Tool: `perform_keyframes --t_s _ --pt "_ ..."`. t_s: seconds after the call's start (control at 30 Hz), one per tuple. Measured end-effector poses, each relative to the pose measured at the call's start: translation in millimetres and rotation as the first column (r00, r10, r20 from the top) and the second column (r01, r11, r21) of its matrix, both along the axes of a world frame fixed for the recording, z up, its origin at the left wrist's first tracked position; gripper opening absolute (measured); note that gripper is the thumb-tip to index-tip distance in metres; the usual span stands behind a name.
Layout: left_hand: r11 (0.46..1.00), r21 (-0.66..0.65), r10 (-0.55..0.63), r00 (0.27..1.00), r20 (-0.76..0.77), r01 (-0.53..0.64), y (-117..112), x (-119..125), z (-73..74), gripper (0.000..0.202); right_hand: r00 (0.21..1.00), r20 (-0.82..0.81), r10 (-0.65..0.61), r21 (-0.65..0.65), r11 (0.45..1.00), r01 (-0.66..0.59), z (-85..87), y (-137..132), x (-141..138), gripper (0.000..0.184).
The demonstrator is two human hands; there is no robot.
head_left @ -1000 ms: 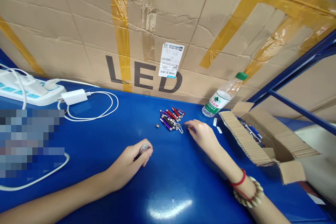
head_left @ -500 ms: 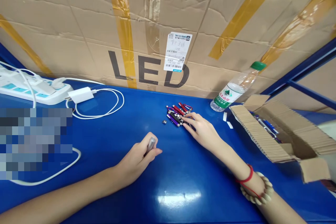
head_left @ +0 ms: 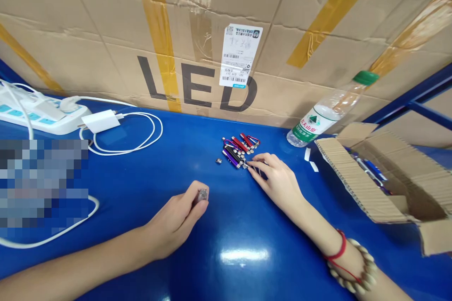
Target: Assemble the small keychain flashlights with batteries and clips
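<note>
Touching keychain lights (head_left: 238, 149), right grip (head_left: 278, 181)

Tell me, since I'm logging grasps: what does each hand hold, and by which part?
The left hand pinches a small silver cylinder around its body, one end showing. The right hand holds nothing; its fingertips touch the pile of keychain flashlights.

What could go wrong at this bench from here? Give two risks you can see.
The right hand touches the edge of a loose pile of small torches; a nudge could scatter them, and the small metal part lying apart could get lost. The water bottle leans against the cardboard and might roll.
</note>
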State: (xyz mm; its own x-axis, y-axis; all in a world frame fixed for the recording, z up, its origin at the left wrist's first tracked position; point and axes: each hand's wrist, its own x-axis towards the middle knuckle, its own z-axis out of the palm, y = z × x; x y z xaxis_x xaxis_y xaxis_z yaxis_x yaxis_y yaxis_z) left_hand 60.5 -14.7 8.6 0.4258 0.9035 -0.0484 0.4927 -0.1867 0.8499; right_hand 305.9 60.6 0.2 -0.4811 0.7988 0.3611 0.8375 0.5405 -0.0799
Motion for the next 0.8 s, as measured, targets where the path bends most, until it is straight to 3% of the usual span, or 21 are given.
perform_keyframes --t_s 0.2,0.3,0.43,0.53,0.63,0.8 --pt "0.999 0.005 0.045 0.999 -0.007 -0.045 -1.0 2.6 3.2 0.019 0.984 -0.178 -0.004 -0.094 0.996 -0.013 1.0 3.0 4.1 0.012" --pt "0.997 0.058 0.047 0.998 -0.033 -0.045 0.6 4.1 2.0 0.017 0.984 -0.180 0.008 -0.093 0.995 -0.025 0.6 4.4 5.6 0.010" --pt "0.985 0.173 0.024 0.998 -0.061 -0.013 4.4 5.2 -2.0 0.018 0.968 -0.227 0.106 0.068 0.993 -0.093 5.8 -5.8 -0.7 0.012" --pt "0.975 0.222 -0.019 0.998 -0.060 0.032 6.0 6.0 -4.2 0.022 0.894 -0.356 0.272 0.180 0.959 -0.220 14.3 -25.6 -12.8 0.011" --pt "0.961 0.261 -0.081 0.995 -0.056 0.093 5.9 6.7 -5.5 0.024 0.818 -0.403 0.410 0.232 0.910 -0.343 21.1 -46.3 -25.8 0.016" --pt "0.943 0.276 -0.171 0.983 -0.070 0.183 4.4 6.4 -8.0 0.024 0.751 -0.459 0.475 0.239 0.880 -0.410 22.1 -60.0 -39.2 0.010"
